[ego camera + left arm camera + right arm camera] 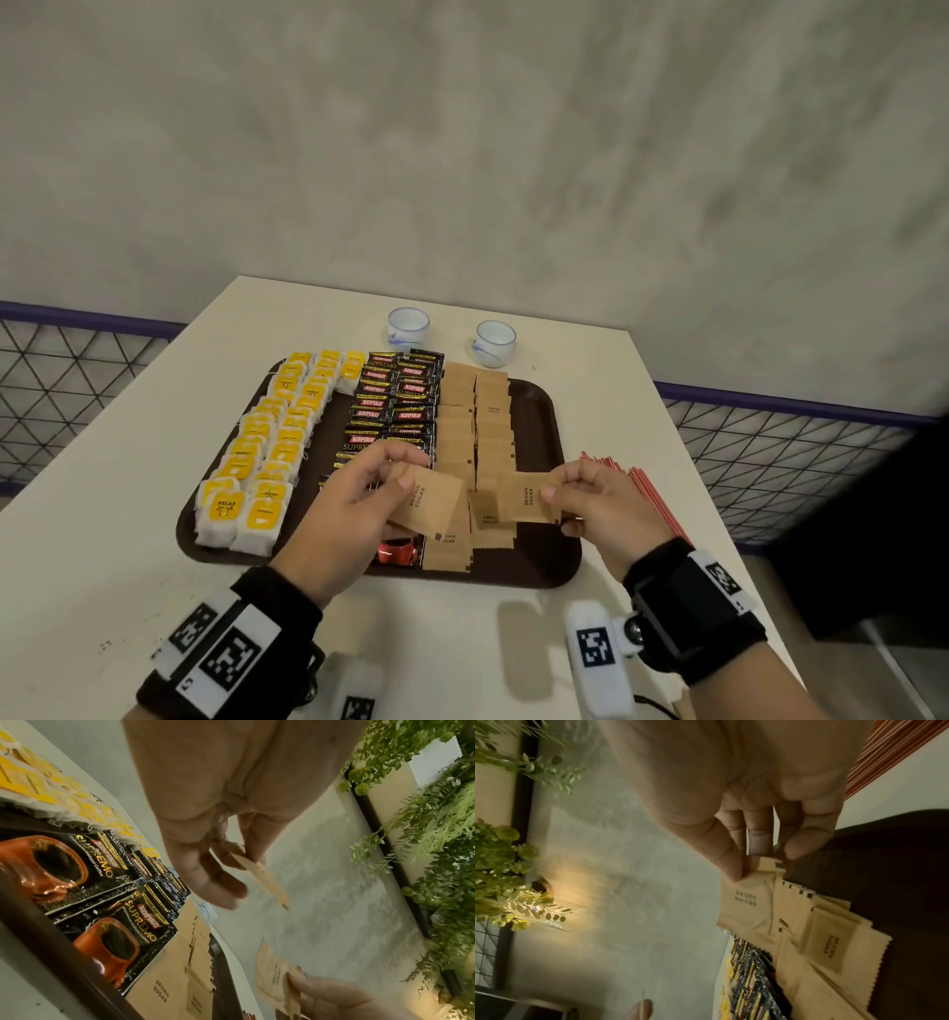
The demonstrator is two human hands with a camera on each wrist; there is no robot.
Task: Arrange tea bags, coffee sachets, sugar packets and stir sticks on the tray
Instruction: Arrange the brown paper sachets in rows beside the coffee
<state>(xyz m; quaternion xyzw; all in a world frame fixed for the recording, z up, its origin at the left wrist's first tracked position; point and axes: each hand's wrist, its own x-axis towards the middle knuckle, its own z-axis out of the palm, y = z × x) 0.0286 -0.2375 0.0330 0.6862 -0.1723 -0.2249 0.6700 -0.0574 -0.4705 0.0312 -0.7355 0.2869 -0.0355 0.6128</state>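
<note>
A dark brown tray (549,411) on the white table holds rows of yellow-labelled tea bags (267,447), black coffee sachets (395,406) and tan brown-sugar packets (472,411). My left hand (359,493) pinches one sugar packet (429,501) above the tray's near middle; the left wrist view shows that packet (259,874) edge-on between thumb and fingers. My right hand (590,498) pinches another sugar packet (529,501) by its edge, also seen in the right wrist view (746,902). Red stir sticks (652,493) lie on the table right of the tray, partly behind my right hand.
Two small white cups (408,326) (494,342) stand beyond the tray's far edge. A wire mesh fence (770,452) borders the table on both sides. Bare tray floor (534,555) shows at the right strip and near right corner.
</note>
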